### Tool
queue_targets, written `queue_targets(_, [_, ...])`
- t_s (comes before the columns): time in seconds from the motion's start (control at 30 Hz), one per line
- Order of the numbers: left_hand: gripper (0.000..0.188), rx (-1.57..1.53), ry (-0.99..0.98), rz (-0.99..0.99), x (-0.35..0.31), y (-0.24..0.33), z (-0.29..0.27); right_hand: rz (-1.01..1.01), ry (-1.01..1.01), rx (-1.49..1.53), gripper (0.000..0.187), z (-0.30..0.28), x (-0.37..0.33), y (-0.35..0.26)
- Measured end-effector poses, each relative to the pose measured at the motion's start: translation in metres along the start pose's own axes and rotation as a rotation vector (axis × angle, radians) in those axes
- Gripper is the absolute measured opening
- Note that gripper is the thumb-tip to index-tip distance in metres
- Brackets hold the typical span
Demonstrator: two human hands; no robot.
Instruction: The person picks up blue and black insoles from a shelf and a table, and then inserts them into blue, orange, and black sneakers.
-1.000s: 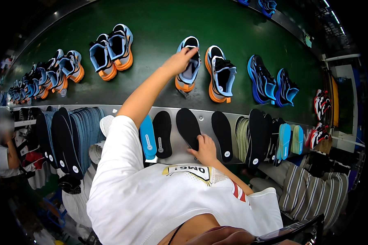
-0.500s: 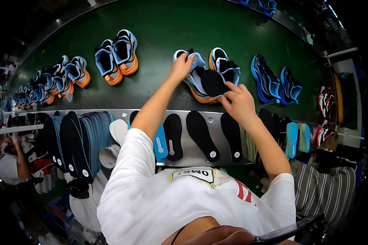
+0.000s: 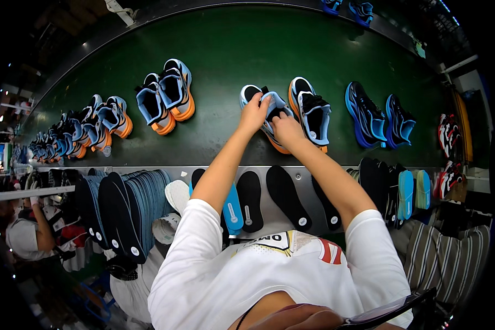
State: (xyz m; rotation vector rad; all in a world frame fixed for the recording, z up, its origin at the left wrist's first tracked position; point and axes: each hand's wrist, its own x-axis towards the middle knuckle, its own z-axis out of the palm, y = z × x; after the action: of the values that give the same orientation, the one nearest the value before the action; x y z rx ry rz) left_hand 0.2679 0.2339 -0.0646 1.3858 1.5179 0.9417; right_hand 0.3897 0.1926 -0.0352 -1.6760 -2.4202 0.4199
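A light-blue, black and orange sneaker (image 3: 279, 102) sits on the green work surface in front of me. My left hand (image 3: 254, 114) is closed on its upper near the tongue, thumb at the opening. Into the same opening reaches my right hand (image 3: 287, 131), its fingertips hidden inside. The black insole from before no longer shows outside the shoe. Close on the right stands the matching sneaker (image 3: 309, 110), touched by neither hand; a pale round spot shows inside its heel.
Nearer me, a metal ledge (image 3: 280, 234) carries black insoles (image 3: 287, 198), a blue insole (image 3: 232, 212) and a dense insole stack (image 3: 148, 212). Another sneaker pair (image 3: 168, 99) and a long row stand left; dark-blue sneakers (image 3: 368, 118) stand right. A co-worker (image 3: 25, 231) is far left.
My right hand has moved left and into the shoe opening; the black insole it held over the shoe has gone out of sight. The left hand keeps its grip. The whole view has shifted slightly.
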Motion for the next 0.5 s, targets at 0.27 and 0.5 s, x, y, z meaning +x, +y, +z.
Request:
queue_targets(0.27, [0.041, -0.058, -0.022, -0.029, 0.003, -0.002, -0.002, 0.018, -0.739, -0.128, 0.035, -0.061, 0.02, 0.01])
queue_targets(0.5, [0.035, -0.097, -0.11, -0.03, 0.002, 0.001, -0.008, -0.253, -0.593, -0.157, 0.014, -0.024, 0.036, 0.016])
